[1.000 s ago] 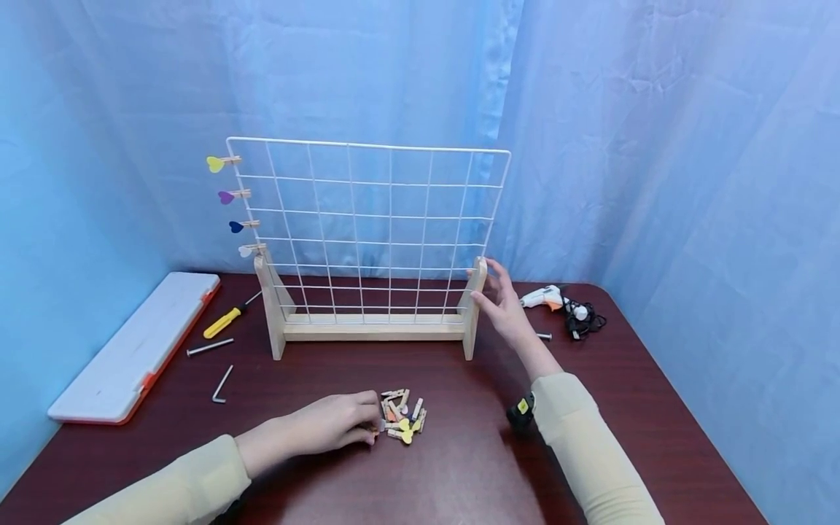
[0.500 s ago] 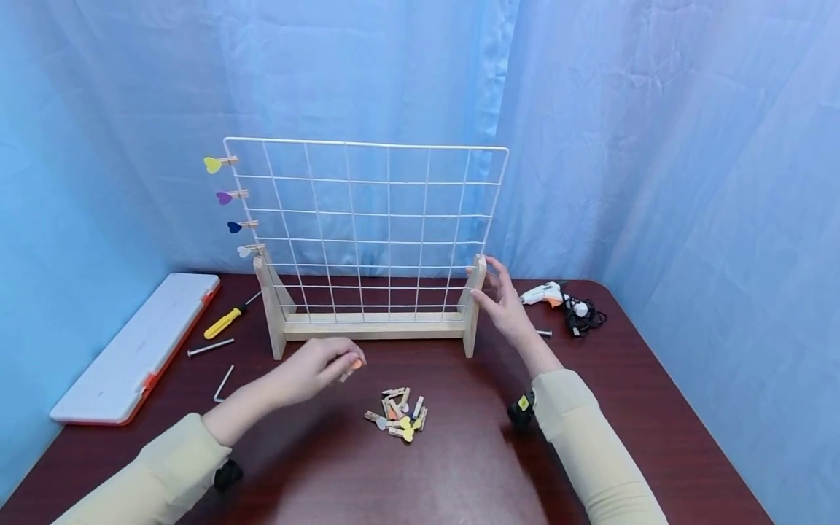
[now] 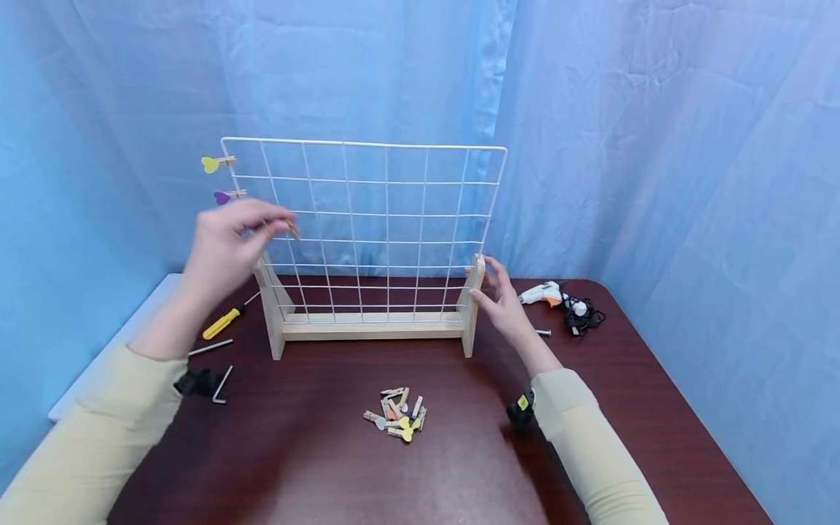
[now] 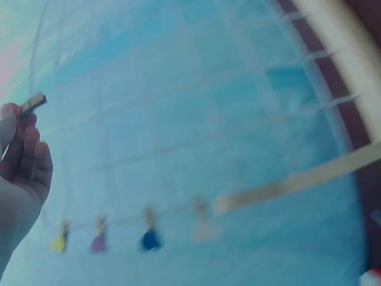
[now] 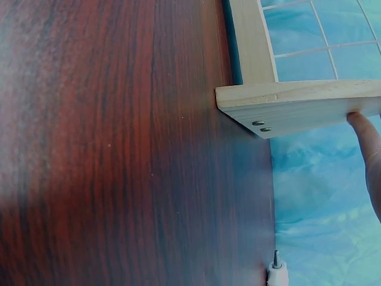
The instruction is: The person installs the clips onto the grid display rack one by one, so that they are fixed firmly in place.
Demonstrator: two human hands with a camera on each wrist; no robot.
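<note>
Blue curtains hang behind and at both sides of a dark red-brown wood-grain tabletop. Near its far edge, a white wire grid panel stands upright in a pale wooden stand. A white plastic case lies at the table's left, partly covered by the left arm.

Both arms wear cream sleeves. The left hand, slightly blurred, is raised in front of the grid's left side, its thumb and fingertips pinching one small wooden clothespin; the other fingers bend loosely. The right hand grips the stand's right upright, thumb at the near edge and fingers reaching around behind.

Right of that hand lies a white-and-orange glue gun beside a bunched black cord. On the left are a yellow-handled screwdriver, a long metal bolt and a hex key.

Smallest are the heart-topped clothespins: a loose pile lies on the table in front of the stand, while a yellow one, a purple one, a dark blue one and a pale one are clipped along the grid's left edge.
</note>
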